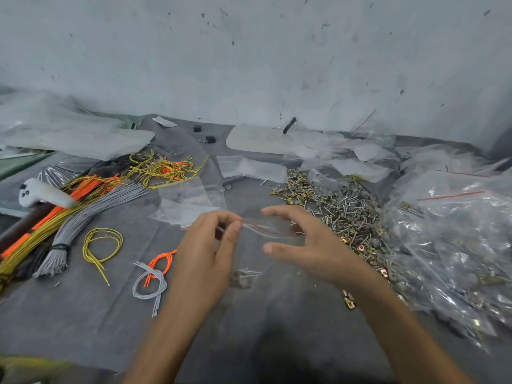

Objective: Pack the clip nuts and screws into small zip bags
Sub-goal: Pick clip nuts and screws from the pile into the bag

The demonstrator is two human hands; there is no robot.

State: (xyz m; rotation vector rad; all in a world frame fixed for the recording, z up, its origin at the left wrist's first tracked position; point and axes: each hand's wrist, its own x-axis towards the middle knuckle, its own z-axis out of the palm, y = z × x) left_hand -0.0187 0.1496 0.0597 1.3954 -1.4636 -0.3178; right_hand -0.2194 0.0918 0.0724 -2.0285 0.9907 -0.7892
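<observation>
The left hand (205,245) pinches the left end of a small clear zip bag (267,229), near the middle. The right hand (313,245) spreads its fingers at the bag's other end; I cannot tell if it holds. The pile of clip nuts and screws (340,209) lies just right.

Clear glossy plastic zip bag (266,231); shiny metal screws (346,206); matt grey cloth (83,314).

I counted two hands, the left hand (205,253) and the right hand (313,245), and one small zip bag (273,231). The heap of screws and clip nuts (340,206) was past counting; two stray clip nuts (349,302) lay apart. There were two black cubes (197,128), one yellow wire loop (103,230), one orange wire loop (162,257), and one grey wire loop (155,273).
</observation>
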